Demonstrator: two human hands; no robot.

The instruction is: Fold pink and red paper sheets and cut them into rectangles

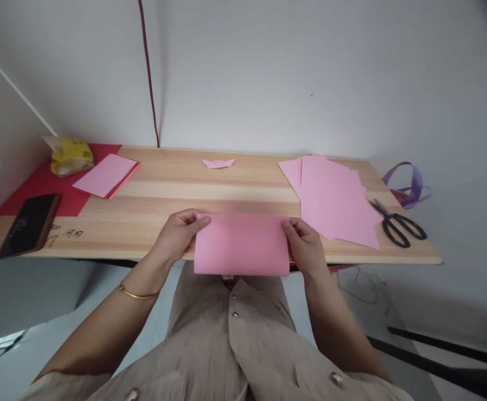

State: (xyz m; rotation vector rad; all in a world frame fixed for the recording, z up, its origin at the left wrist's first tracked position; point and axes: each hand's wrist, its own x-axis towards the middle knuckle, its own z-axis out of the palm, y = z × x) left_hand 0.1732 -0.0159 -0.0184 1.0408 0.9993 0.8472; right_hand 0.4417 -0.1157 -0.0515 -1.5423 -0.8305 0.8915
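Between the hands: folded sheet (pixel 242 245), held at its left edge by the left hand (pixel 179 234) and at its right edge by the right hand (pixel 306 245), overhanging the table (pixel 164 189) front edge.
Right of right hand: loose sheets (pixel 335 200); beyond them scissors (pixel 398 223).
Behind the hands: small folded paper (pixel 218 162) near the wall.
Far left: paper stack (pixel 105 175), tissue pack (pixel 71 157), phone (pixel 29 224).

A single view from a camera worn on the person's head, looking forward and down. It faces a wooden worktop (pixel 164 189) set against a pale wall, whole from left end to right end. The person's own forearms and shirt front fill the near bottom of the frame, close under the lens; the worktop's far edge lies mid-frame. The wide lens bends the edges.
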